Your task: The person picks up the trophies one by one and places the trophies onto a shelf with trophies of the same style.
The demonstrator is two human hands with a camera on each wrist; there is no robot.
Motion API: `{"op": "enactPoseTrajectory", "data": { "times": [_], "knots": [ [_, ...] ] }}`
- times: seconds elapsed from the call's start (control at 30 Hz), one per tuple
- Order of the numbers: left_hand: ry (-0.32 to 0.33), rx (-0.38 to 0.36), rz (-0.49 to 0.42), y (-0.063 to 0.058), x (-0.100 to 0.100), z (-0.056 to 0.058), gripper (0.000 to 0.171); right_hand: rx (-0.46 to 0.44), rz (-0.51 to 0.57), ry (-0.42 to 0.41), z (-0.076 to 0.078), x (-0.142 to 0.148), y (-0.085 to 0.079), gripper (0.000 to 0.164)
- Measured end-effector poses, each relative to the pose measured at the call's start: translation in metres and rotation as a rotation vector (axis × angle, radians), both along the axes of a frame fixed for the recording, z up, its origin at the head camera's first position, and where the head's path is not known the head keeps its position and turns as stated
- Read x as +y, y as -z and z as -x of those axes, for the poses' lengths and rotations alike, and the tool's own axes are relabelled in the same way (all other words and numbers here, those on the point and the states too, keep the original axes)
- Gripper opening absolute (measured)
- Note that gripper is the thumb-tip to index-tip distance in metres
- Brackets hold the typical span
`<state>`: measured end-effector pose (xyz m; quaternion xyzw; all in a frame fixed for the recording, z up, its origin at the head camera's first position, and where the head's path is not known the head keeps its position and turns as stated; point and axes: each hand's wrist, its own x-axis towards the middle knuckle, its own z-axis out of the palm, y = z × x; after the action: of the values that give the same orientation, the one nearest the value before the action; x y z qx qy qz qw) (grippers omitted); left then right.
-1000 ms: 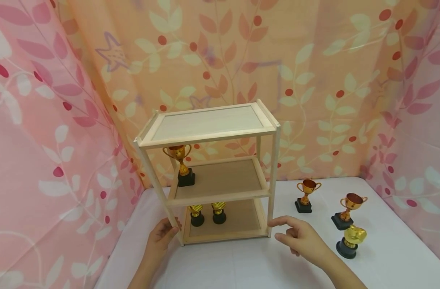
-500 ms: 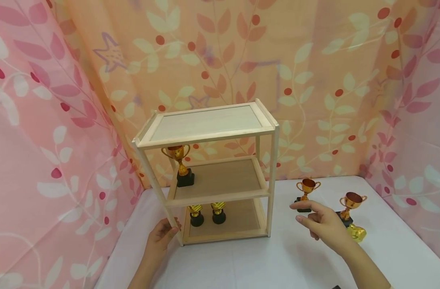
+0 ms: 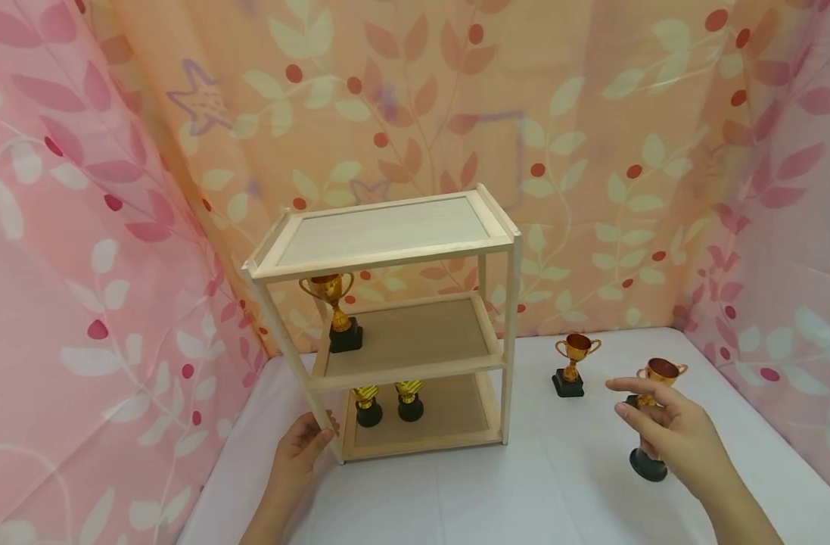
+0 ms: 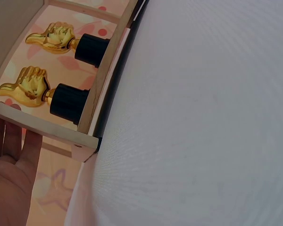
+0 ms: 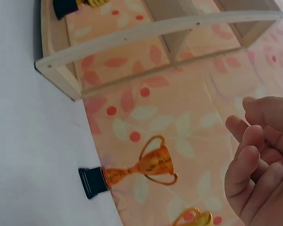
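My left hand (image 3: 301, 450) grips the front left post of a small three-tier wooden shelf (image 3: 408, 375) near its foot, thumb in front and fingers behind. In the head view, my right hand (image 3: 683, 439) is over the table's right side, index finger extended and the others loosely curled, holding nothing. It overlaps a trophy whose round black base (image 3: 648, 465) shows below it, and part of a cup trophy (image 3: 663, 369) behind. Another cup trophy (image 3: 571, 371) stands farther left, also seen in the right wrist view (image 5: 141, 167).
A gold cup trophy (image 3: 345, 329) stands at the left of the middle tier. Two thumbs-up trophies (image 4: 30, 87) stand on the bottom tier. A white cloth covers the table (image 3: 496, 499). Floral curtains (image 3: 415, 91) enclose the back and both sides.
My right hand has moved right, away from the shelf's front right post to over the trophies on the right. The left hand has stayed on its post.
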<state>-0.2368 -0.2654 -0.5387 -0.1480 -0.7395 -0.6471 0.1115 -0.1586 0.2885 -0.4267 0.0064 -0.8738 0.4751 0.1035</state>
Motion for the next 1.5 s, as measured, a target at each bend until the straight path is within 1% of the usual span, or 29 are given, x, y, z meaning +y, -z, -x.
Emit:
{"op": "enactPoseTrajectory", "data": {
  "times": [0.1,0.13,0.27,0.33,0.37,0.53,0.67,0.7,0.73,0.83,0.87,0.9,1.0,1.1,1.2,1.37,1.5],
  "knots": [
    [-0.018,-0.005,-0.006,0.001,0.000,-0.001,0.034,0.017,-0.017,0.051,-0.005,0.010,0.001,0.043],
    [-0.013,-0.003,-0.007,0.001,0.000,-0.002,0.034,0.015,-0.023,0.070,-0.006,0.014,0.002,0.043],
    [0.018,0.014,-0.014,0.002,0.000,-0.002,0.033,-0.045,-0.056,0.174,-0.011,0.028,0.007,0.050],
    [0.042,0.031,-0.012,0.003,-0.001,-0.001,0.032,-0.074,-0.066,0.210,-0.013,0.036,0.010,0.052],
    [0.044,0.036,-0.013,0.004,-0.001,-0.001,0.032,-0.082,-0.066,0.224,-0.015,0.040,0.011,0.053],
    [0.049,0.042,-0.020,0.005,0.001,0.001,0.033,-0.083,-0.012,0.266,-0.021,0.061,0.020,0.052],
    [0.044,0.030,-0.016,0.004,0.002,0.000,0.033,-0.140,0.023,0.288,-0.023,0.077,0.028,0.056],
    [0.037,0.023,-0.017,0.003,0.002,0.000,0.032,-0.172,0.025,0.296,-0.024,0.081,0.030,0.057],
    [0.037,0.026,-0.012,0.003,0.003,0.000,0.031,-0.186,0.025,0.298,-0.024,0.084,0.032,0.058],
    [0.030,0.030,-0.006,0.002,0.004,0.000,0.031,-0.171,0.046,0.289,-0.024,0.093,0.041,0.057],
    [0.031,0.039,-0.001,0.001,0.004,0.000,0.031,-0.157,0.058,0.281,-0.024,0.096,0.044,0.056],
    [0.027,0.037,-0.004,0.001,0.005,0.001,0.031,-0.126,0.065,0.271,-0.023,0.099,0.047,0.055],
    [0.000,0.036,0.006,-0.001,0.007,0.001,0.032,-0.047,0.088,0.211,-0.020,0.106,0.058,0.052],
    [-0.029,0.017,0.006,-0.002,0.008,0.000,0.032,-0.008,0.085,0.151,-0.017,0.111,0.070,0.052],
    [-0.040,-0.011,0.020,-0.002,0.008,-0.002,0.032,-0.044,0.083,0.114,-0.019,0.116,0.081,0.053],
    [-0.065,-0.057,0.034,-0.004,0.006,-0.005,0.030,-0.131,0.055,0.098,-0.020,0.121,0.092,0.055],
    [-0.060,-0.053,0.033,-0.004,0.004,-0.004,0.030,-0.188,0.074,0.088,-0.017,0.121,0.096,0.057]
  ]
}}
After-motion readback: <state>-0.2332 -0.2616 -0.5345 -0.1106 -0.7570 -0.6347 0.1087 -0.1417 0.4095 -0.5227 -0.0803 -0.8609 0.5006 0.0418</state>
